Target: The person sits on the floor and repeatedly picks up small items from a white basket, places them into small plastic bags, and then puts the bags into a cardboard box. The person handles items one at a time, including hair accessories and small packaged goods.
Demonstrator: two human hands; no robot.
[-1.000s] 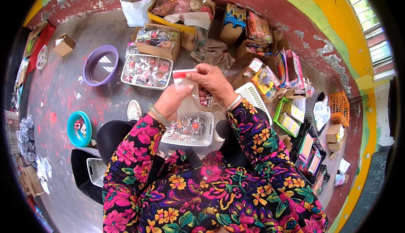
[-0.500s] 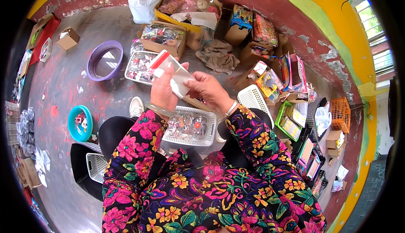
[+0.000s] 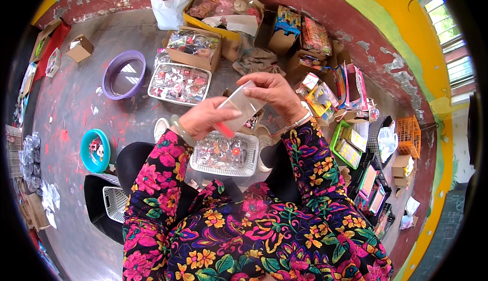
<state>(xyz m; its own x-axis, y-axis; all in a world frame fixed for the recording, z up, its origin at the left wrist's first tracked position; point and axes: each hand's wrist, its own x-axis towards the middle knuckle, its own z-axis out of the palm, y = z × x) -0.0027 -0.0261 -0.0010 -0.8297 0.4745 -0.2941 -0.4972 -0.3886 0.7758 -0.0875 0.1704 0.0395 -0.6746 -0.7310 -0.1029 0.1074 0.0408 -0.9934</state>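
A bundle of small clear plastic bags point(image 3: 241, 107) with a red strip at one end is held up between my hands. My left hand point(image 3: 204, 119) grips its lower left side, thumb on top, with the red strip pointing down toward me. At the upper corner, my right hand point(image 3: 277, 94) pinches the bundle between thumb and fingers. Below it stands a white perforated basket point(image 3: 223, 171) full of small items in clear bags. Beyond my left hand lies another white basket point(image 3: 156, 96) with packaged pink and dark trinkets.
Left of me are a purple basin point(image 3: 109, 86) and a teal basin point(image 3: 84, 151) with small toys. Cardboard boxes point(image 3: 189, 60) of goods line the far wall. A green crate point(image 3: 336, 139), black crates and an orange crate point(image 3: 408, 137) stand to the right.
The bundle has turned over, its red strip swinging from upper left to lower left. My right hand has moved up to its upper corner, and my left hand has come lower.
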